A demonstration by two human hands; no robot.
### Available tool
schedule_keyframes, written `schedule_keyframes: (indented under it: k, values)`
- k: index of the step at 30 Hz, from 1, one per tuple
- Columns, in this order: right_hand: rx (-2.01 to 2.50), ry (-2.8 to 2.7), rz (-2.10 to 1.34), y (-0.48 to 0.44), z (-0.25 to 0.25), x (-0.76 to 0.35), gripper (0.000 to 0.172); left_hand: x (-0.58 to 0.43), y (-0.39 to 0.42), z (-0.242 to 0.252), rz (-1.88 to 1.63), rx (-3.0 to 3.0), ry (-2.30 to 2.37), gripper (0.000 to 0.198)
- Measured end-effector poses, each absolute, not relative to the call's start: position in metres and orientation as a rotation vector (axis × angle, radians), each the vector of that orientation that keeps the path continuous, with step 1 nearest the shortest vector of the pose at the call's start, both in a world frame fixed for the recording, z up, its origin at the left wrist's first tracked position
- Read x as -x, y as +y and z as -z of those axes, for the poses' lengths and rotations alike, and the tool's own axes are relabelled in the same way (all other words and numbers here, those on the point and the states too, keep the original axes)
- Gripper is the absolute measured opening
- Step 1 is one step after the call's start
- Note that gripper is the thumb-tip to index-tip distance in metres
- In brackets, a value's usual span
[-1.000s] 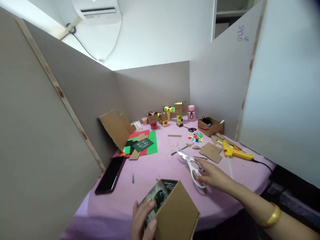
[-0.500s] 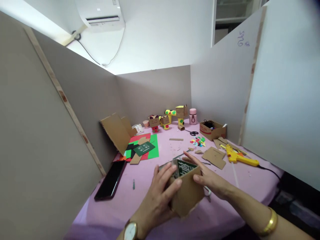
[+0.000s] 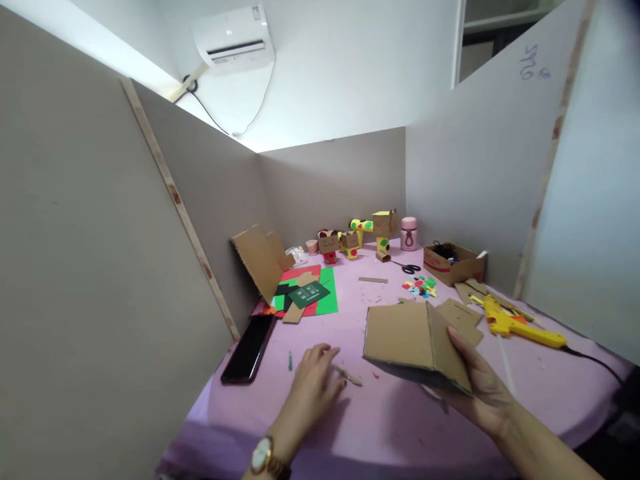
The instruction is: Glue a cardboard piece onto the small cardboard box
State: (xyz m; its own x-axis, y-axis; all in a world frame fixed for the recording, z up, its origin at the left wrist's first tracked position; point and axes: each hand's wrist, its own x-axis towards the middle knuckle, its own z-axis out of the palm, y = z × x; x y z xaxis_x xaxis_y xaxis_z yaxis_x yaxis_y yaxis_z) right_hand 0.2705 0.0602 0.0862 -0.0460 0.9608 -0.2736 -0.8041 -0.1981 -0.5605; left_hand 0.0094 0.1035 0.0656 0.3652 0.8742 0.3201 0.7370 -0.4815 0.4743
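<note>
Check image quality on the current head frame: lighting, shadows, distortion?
Head view: soft shadows on the purple tablecloth below the cardboard box and beside the left hand; head view: dark, blurry smudge at the top-right corner; head view: side partitions splay outward, looks wide-angle.

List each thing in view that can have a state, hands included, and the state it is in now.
Cardboard box, raised, tilted
Right hand, gripping the cardboard box
Left hand, fingers loosely bent by a cardboard scrap, contact unclear
Phone, flat, screen dark
Glue gun, lying down, cord attached
Pink bottle, upright, lid on
Small carton, open-topped, holding dark items
</note>
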Motion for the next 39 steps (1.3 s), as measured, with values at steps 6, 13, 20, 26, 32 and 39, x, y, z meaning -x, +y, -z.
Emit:
schedule_keyframes:
  k: [6, 13, 20, 26, 32, 39]
  values:
    - [0.717, -0.243, -1.651, 0.05, -0.081, -0.27, 0.041, -0.027, 0.094, -0.054, -0.593, -2.425, 1.551, 0.014]
    - [0.759, -0.363, -1.6, 0.054, -0.075, -0.261, 0.036, 0.035, 0.094, -0.069, -0.987, -2.227, 1.815, 0.036]
    - [0.79, -0.943, -1.28, 0.068, -0.066, -0.224, 0.078, -0.022, 0.076, -0.085, -1.242, -2.0, 1.37, 0.047]
    - [0.864, -1.363, -1.097, 0.076, -0.027, -0.21, 0.084, -0.029, 0.075, -0.066, -1.0, -2.501, 1.199, 0.035]
    - [0.862, -1.51, -1.11, 0.075, -0.021, -0.224, 0.083, -0.033, 0.082, -0.071, -0.814, -2.754, 0.995, 0.04]
    - [0.941, -1.486, -1.092, 0.073, -0.022, -0.231, 0.064, -0.034, 0.089, -0.072, -0.753, -2.831, 0.936, 0.051]
